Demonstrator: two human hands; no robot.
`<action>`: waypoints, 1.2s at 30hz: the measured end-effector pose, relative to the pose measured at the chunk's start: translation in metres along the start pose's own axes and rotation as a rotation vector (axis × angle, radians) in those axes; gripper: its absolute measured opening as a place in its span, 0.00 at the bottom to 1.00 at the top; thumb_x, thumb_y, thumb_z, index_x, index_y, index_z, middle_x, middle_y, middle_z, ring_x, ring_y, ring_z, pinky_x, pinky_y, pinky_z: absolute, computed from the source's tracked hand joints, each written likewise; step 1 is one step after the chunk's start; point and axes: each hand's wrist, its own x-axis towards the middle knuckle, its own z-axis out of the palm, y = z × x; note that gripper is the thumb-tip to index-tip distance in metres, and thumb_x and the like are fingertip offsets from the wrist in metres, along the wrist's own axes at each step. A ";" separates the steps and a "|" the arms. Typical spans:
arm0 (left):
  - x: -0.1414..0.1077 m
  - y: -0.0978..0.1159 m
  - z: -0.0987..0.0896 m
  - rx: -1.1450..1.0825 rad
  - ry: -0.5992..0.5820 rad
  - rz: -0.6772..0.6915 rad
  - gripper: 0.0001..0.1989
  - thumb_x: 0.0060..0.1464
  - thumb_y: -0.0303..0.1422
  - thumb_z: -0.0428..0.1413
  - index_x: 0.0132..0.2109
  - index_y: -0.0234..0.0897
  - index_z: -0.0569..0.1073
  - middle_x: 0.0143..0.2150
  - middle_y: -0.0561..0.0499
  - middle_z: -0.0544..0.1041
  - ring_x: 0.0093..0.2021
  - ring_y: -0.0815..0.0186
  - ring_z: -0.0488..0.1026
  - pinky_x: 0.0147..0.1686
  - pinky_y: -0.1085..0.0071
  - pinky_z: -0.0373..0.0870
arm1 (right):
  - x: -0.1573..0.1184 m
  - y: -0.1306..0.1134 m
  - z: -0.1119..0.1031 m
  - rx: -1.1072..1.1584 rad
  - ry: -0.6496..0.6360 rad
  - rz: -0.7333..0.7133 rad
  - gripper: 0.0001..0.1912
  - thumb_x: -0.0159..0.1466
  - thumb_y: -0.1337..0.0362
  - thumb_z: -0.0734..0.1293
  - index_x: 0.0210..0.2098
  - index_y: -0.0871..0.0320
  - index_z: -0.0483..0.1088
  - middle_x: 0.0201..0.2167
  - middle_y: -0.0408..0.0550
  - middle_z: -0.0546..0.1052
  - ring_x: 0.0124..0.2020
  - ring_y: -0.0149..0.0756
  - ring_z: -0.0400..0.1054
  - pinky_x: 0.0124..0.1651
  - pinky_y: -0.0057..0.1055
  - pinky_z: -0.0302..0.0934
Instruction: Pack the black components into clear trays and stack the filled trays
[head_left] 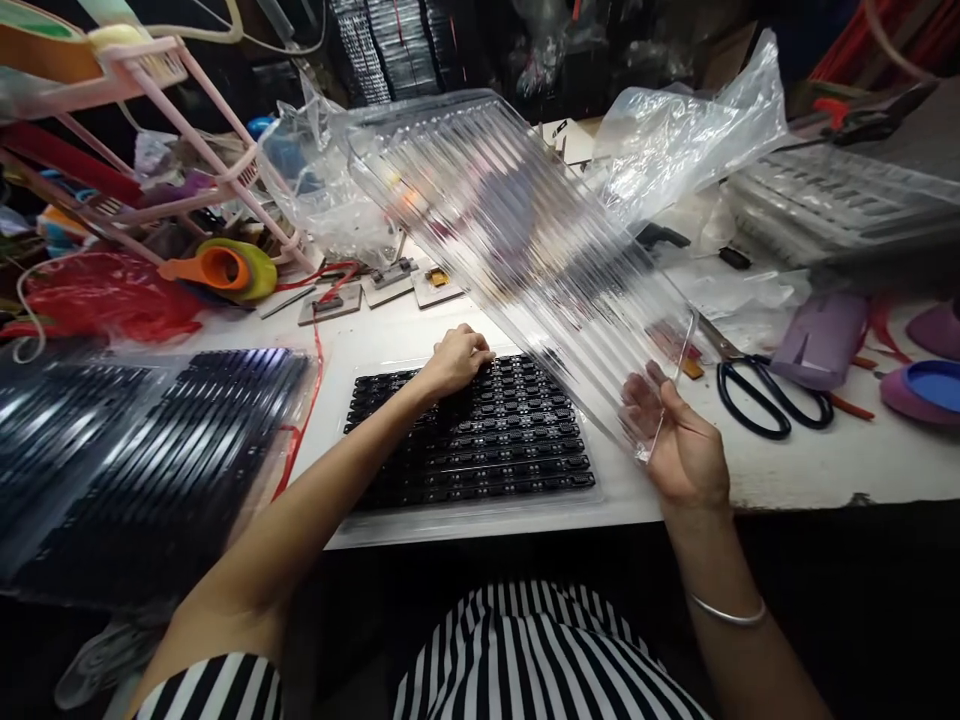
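Note:
A clear ribbed plastic tray (525, 230) is held tilted in the air by my right hand (679, 440), whose thumb and fingers pinch its lower right corner. On the white table below lies another clear tray filled with rows of black parts (495, 430). My left hand (459, 360) rests at the back edge of these rows with its fingers bent together; what they grip, if anything, is hidden. At the left, further black strips (172, 440) lie in rows in clear trays.
Black-handled scissors (776, 395) and a purple holder (821, 340) lie on the right. Stacked clear trays (840, 200) stand at the back right. A pink rack (195, 110), orange tape roll (225, 268) and red bag (112, 295) are at the left.

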 end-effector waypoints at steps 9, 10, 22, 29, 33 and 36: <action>-0.057 0.015 -0.055 -0.155 0.282 0.074 0.12 0.57 0.38 0.51 0.40 0.35 0.74 0.43 0.46 0.73 0.47 0.61 0.69 0.51 0.60 0.63 | 0.002 0.000 -0.005 -0.039 -0.011 -0.021 0.16 0.68 0.67 0.55 0.38 0.54 0.74 0.31 0.42 0.80 0.33 0.25 0.75 0.32 0.22 0.69; -0.071 0.014 -0.066 -0.226 0.323 0.043 0.12 0.57 0.39 0.52 0.39 0.36 0.75 0.42 0.47 0.74 0.46 0.61 0.69 0.51 0.61 0.63 | 0.003 0.001 -0.006 -0.053 -0.014 -0.032 0.16 0.68 0.67 0.55 0.38 0.54 0.74 0.31 0.42 0.79 0.33 0.25 0.75 0.32 0.22 0.69; -0.157 0.039 -0.140 -1.031 0.329 -0.164 0.22 0.52 0.38 0.59 0.53 0.38 0.67 0.35 0.47 0.80 0.35 0.60 0.78 0.33 0.66 0.76 | -0.018 0.003 0.014 -0.377 -0.341 -0.524 0.14 0.59 0.68 0.64 0.45 0.56 0.72 0.29 0.49 0.79 0.28 0.38 0.75 0.26 0.29 0.68; -0.181 0.023 -0.136 -1.014 0.316 -0.202 0.15 0.50 0.31 0.60 0.47 0.33 0.72 0.32 0.47 0.80 0.33 0.63 0.78 0.37 0.66 0.75 | -0.033 -0.016 0.038 -0.469 -0.385 -0.668 0.15 0.55 0.69 0.66 0.43 0.56 0.74 0.26 0.47 0.79 0.27 0.40 0.75 0.21 0.31 0.68; -0.195 0.012 -0.134 -0.963 0.410 -0.219 0.16 0.47 0.32 0.63 0.45 0.35 0.75 0.30 0.50 0.79 0.32 0.67 0.76 0.37 0.71 0.71 | -0.034 -0.014 0.041 -0.543 -0.410 -0.645 0.16 0.54 0.65 0.70 0.43 0.58 0.74 0.27 0.47 0.79 0.25 0.39 0.74 0.22 0.30 0.69; -0.211 -0.006 -0.122 -0.875 0.446 -0.281 0.19 0.45 0.33 0.64 0.46 0.35 0.76 0.29 0.52 0.77 0.30 0.70 0.72 0.32 0.75 0.67 | -0.031 -0.005 0.035 -0.700 -0.408 -0.551 0.24 0.52 0.60 0.73 0.47 0.58 0.72 0.24 0.48 0.78 0.23 0.40 0.74 0.21 0.31 0.69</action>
